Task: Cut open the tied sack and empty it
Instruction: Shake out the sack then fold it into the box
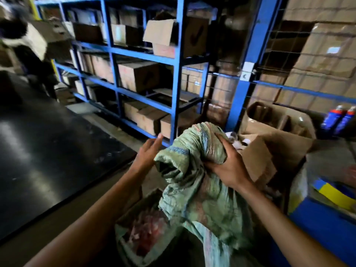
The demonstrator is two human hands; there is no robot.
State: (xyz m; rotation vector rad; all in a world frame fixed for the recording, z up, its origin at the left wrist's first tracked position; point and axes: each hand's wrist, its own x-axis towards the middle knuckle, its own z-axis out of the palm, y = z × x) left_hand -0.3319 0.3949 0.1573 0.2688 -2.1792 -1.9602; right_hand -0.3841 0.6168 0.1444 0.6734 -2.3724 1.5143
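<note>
A crumpled green woven sack [194, 182] hangs in front of me, bunched at its top with a blue band across the fabric. My right hand [229, 166] is closed around the bunched upper part and holds it up. My left hand [149, 153] is just left of the sack, fingers spread, touching nothing that I can see. Below the sack, a second open sack or lined box [146, 234] shows reddish, pinkish contents. No cutting tool is visible.
A black table [48, 151] fills the left side. Blue metal shelving [177, 78] with cardboard boxes stands behind. Open cardboard boxes [273, 151] sit to the right, beside a blue bin [327, 232]. Another person [25, 41] stands far left.
</note>
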